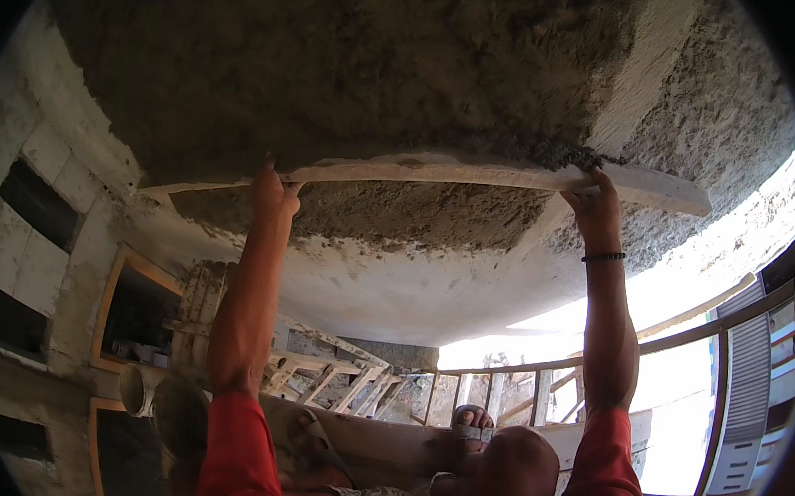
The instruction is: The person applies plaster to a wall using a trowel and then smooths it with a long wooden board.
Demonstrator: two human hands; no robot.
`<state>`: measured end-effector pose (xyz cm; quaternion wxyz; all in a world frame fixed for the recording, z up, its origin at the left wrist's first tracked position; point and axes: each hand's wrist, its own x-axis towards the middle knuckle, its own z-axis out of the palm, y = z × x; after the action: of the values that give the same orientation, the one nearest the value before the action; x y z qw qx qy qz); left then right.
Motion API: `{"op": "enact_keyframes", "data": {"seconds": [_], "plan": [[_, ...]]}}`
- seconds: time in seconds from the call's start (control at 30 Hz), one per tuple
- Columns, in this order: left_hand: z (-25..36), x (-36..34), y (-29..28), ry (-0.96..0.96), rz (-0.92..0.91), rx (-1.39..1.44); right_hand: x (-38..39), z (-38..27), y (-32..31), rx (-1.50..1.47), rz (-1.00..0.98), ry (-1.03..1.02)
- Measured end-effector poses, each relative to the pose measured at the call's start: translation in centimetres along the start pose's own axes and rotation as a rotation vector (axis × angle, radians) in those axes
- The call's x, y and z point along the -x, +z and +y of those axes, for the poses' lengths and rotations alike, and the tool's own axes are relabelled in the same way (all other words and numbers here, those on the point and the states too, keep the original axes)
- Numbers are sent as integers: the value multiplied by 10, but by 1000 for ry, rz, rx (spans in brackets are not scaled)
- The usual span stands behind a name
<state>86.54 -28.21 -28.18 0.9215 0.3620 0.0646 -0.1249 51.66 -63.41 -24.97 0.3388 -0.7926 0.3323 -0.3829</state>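
Note:
Overhead, a long pale wooden board (440,172) lies against the underside of a ceiling coated with dark, wet mortar (355,61). My left hand (275,192) grips the board toward its left end, thumb on the near side. Fingers of my right hand (596,207) are curled around it closer to its right end; a dark bracelet is on that wrist. Lumpy mortar (552,152) has gathered along the board's far edge, thickest by my right hand. A smoother pale strip (645,72) crosses the ceiling at the right, with rough mortar beyond it.
My sandalled foot (473,419) rests on a plank (384,436) below. Wooden ladder-like framing (342,378) stands beneath, and round, bucket-like containers (143,389) are at the lower left. A block wall with openings (41,205) rises at left; a curved-looking railing (535,396) runs at right.

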Motion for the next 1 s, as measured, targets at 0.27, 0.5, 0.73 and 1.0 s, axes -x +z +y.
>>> {"op": "enact_keyframes", "data": {"seconds": [0.27, 0.5, 0.73, 1.0], "plan": [[15, 72, 66, 42, -73, 69, -20, -46, -79, -902, 37, 156], [34, 125, 64, 34, -6, 128, -9, -48, -107, 6, 217, -465], [80, 187, 61, -105, 178, 203, 2, -213, -196, 599, 104, -194], [162, 268, 90, -188, 471, 399, -66, -392, -241, -205, -265, -344]]}}
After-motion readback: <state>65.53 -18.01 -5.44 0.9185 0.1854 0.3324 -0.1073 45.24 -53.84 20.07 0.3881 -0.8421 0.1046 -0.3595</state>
